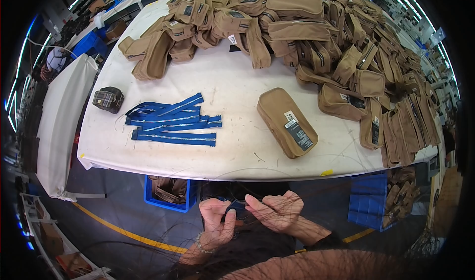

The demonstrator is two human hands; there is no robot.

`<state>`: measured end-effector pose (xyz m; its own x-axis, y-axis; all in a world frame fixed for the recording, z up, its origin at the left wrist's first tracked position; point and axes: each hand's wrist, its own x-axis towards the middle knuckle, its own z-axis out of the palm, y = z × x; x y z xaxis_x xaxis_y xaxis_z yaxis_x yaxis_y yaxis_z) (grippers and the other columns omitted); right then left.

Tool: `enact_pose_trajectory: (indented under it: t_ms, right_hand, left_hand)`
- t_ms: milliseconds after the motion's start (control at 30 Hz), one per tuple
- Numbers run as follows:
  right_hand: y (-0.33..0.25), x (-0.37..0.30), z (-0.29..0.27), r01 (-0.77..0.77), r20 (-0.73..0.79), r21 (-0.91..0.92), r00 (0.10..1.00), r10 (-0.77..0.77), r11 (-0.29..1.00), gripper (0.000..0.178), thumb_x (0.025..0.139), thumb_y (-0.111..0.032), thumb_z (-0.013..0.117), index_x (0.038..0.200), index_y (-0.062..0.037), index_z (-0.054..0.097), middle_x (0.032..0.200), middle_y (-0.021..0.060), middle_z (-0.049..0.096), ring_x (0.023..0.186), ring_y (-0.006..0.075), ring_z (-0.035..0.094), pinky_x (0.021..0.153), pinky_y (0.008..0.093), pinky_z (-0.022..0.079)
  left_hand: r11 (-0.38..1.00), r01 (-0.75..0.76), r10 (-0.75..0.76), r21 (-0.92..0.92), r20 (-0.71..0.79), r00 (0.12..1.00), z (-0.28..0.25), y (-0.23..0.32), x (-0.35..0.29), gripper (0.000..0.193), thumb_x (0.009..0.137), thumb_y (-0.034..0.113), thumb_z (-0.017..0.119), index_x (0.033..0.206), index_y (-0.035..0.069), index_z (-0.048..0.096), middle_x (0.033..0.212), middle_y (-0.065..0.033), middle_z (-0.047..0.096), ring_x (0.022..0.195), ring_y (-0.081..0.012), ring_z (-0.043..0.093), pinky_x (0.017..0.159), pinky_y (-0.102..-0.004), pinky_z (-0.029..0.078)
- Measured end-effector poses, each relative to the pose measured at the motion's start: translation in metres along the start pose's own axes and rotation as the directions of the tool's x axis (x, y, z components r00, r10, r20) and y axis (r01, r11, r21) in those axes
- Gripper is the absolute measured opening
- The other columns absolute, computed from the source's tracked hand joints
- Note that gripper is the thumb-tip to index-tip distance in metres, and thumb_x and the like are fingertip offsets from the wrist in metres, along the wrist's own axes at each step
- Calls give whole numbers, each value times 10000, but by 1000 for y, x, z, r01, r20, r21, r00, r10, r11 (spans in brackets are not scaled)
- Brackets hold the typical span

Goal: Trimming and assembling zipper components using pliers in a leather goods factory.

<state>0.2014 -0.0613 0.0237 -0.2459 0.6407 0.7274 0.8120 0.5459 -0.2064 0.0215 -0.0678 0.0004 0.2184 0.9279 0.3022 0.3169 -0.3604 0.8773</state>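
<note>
Above the grey floor [116,206], just before the white-covered table [227,87], our left hand [217,221] and right hand [280,212] pinched a small dark blue piece [237,208] between closed fingertips. Below the table's edge, blue bins [363,201] held brown fabric items [402,200]. Farther up lay blue zippers [173,139], then heaped brown pouches [296,30].

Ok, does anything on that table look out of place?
The small dark plaid pouch near the left edge of the white-covered table looks odd: it sits apart, while the other pouches there are plain tan. I see no spill.
</note>
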Motion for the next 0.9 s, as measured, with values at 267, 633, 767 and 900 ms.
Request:
enact_pose_trajectory:
  t_ms: [267, 633, 767, 900]
  right_hand:
    - [1, 3, -5, 33, 29, -15, 999, -33, 999, 336, 697, -219, 704, 1022, -145, 663, 578, -58, 367, 410, 72, 281, 407, 237, 190]
    - [4, 0, -5, -43, 15, -6, 999, 43, 999, 383, 627, -214, 745, 998, -147, 675, 602, -59, 385, 405, 75, 292, 417, 239, 193]
    - [4, 2, -4, -32, -7, -7, 999, 32, 999, 374, 635, -215, 741, 996, -145, 676, 594, -63, 384, 402, 74, 288, 417, 238, 193]
    - [3, 2, -5, -30, 0, 3, 1000, 30, 1000, 366, 642, -217, 737, 996, -144, 677, 587, -64, 381, 401, 76, 285, 416, 238, 192]
  left_hand:
    - [970, -199, 181, 142, 130, 975, -7, -4, 9, 366, 829, 30, 470, 1130, -83, 296, 979, -122, 323, 890, -185, 343, 777, -283, 336]
    - [995, -41, 52, -89, 125, 991, -2, -7, 5, 374, 824, -26, 446, 1109, 0, 205, 971, -114, 342, 825, -134, 387, 759, -270, 335]
    - [991, -130, 133, -34, 102, 986, -2, -3, 6, 455, 806, -21, 470, 1168, -28, 194, 1003, -143, 334, 904, -185, 336, 832, -329, 295]
    - [982, -136, 127, 132, 76, 989, -4, 1, 5, 321, 797, 38, 506, 1085, -66, 407, 1000, -159, 341, 922, -243, 293, 837, -369, 273]
